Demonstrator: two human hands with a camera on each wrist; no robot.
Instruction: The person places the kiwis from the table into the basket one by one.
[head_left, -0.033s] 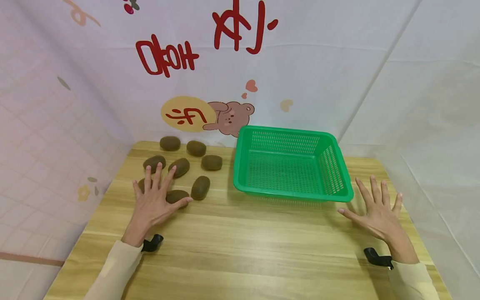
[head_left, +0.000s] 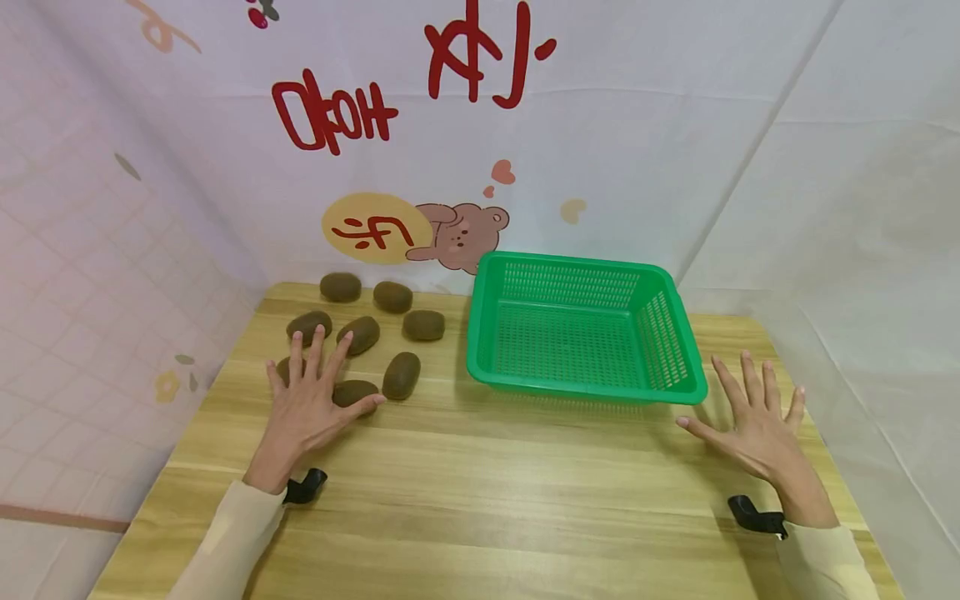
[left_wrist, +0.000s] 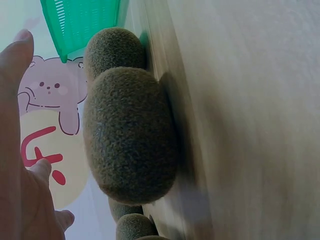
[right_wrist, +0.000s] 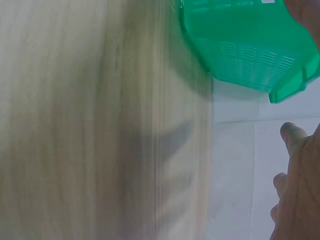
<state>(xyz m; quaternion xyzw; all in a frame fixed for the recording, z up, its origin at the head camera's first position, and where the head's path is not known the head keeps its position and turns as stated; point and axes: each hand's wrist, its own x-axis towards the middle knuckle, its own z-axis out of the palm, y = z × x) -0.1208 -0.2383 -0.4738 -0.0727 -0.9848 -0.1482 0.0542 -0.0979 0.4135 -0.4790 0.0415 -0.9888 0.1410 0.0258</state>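
From the head view, the left hand (head_left: 303, 404) lies spread over the kiwis (head_left: 355, 392) near the table's (head_left: 480, 483) left edge, gripping none; the right hand (head_left: 757, 425) rests splayed by the right edge, beside the green basket (head_left: 585, 387) — a start, I judge. The left wrist view shows a kiwi (left_wrist: 131, 135) just beside the palm; next, fingers must curl around it. The right wrist view shows only basket and table.
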